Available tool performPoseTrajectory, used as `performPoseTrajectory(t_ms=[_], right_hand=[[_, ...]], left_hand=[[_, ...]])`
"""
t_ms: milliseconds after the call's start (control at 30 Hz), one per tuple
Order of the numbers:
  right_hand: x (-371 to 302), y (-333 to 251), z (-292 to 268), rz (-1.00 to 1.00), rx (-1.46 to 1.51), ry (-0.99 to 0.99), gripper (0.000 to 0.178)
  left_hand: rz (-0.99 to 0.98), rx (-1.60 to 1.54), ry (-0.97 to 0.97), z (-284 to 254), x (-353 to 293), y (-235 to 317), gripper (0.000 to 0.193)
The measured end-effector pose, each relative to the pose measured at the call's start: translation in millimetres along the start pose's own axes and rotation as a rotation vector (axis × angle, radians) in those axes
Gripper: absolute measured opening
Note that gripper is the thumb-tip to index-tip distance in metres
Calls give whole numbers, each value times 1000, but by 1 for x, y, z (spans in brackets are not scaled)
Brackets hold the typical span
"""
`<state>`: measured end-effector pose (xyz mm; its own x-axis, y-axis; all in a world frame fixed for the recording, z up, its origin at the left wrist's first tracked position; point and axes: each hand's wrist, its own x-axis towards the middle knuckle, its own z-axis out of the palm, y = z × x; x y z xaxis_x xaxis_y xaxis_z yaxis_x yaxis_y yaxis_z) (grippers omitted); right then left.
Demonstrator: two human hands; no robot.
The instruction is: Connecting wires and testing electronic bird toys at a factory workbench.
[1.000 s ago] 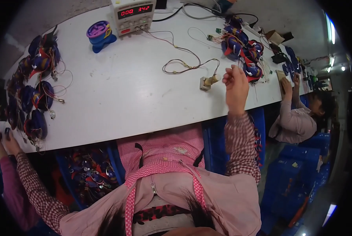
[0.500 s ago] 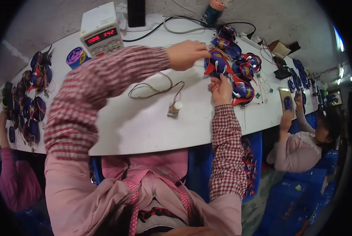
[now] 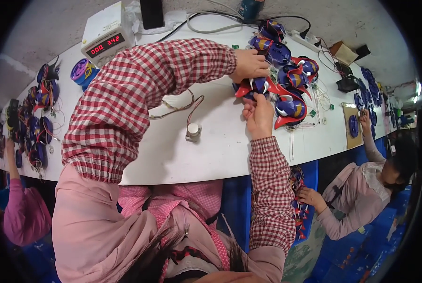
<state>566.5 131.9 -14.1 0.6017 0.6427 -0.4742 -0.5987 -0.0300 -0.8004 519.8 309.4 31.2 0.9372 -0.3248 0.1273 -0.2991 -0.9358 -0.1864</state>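
Observation:
Both hands are on a rounded blue-purple plastic toy shell (image 3: 257, 86) with red wing-like edges and white points, at the near left of a cluster of similar shells (image 3: 290, 107). My left hand (image 3: 251, 65) reaches across and closes over its far side, the fingertips bent down. From the near side my right hand (image 3: 260, 116) grips the lower edge between thumb and curled fingers. The hands hide part of the shell. Left of my right hand stands a small motor-like part (image 3: 193, 132) with a pale round top, its wires (image 3: 182, 109) running across the white table (image 3: 173, 162).
A power supply with red digits (image 3: 105, 40), a tub of cable (image 3: 82, 71) and a dark phone (image 3: 152, 13) stand at the back left. More shells (image 3: 45, 94) lie far left. A blue crate (image 3: 310, 188) sits below the table's right edge, beside a co-worker (image 3: 357, 198).
My left hand has moved farther over the shell, which is now tilted differently and lower in view. The view has shifted. The right co-worker's near hand has gone from the board to the blue crate.

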Motion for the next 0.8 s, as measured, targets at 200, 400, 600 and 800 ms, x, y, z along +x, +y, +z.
performPoseTrajectory(t_ms=[200,400,600,800], right_hand=[[-37,-4,-32,9,-110,-98,13],[-56,-7,-72,-47,-118,-11,14],[-93,-31,-101,-492,-323,-6,11],[-109,-69,-136,-689,-408,232,10]], left_hand=[[-317,-422,145,-25,-12,28,53],[-505,-1556,630,-84,-7,48,42],[-486,-1491,935,-144,-3,55,44],[-637,-1674,1055,-170,-3,70,49]])
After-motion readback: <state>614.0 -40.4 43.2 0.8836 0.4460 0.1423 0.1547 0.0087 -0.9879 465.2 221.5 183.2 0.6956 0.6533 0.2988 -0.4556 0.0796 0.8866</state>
